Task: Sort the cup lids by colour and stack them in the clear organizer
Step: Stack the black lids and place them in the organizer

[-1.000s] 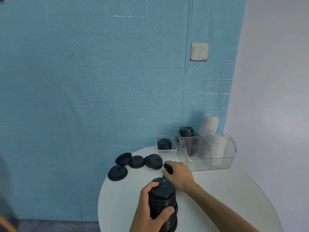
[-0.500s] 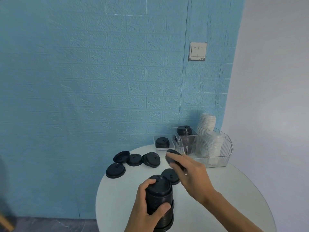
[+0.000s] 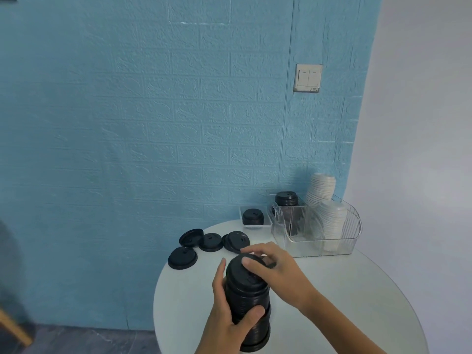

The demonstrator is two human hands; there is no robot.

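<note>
My left hand [image 3: 227,310] grips a tall stack of black lids [image 3: 249,300] standing on the round white table [image 3: 344,302]. My right hand [image 3: 274,269] holds a black lid on top of that stack, its fingers curled over the lid's rim. Several loose black lids [image 3: 209,241] lie near the table's far left edge. The clear organizer [image 3: 316,227] stands at the back right, holding a stack of black lids [image 3: 286,200] in its left part and two stacks of white lids [image 3: 332,221] in its right part.
A small clear tray [image 3: 265,224] with a short pile of black lids [image 3: 252,217] sits left of the organizer against the blue brick wall. A light switch [image 3: 307,77] is on the wall. The table edge drops off at the left to a dark floor.
My right hand picked a loose black lid off the table, carried it back toward me and set it on top of the stack in my left hand.
</note>
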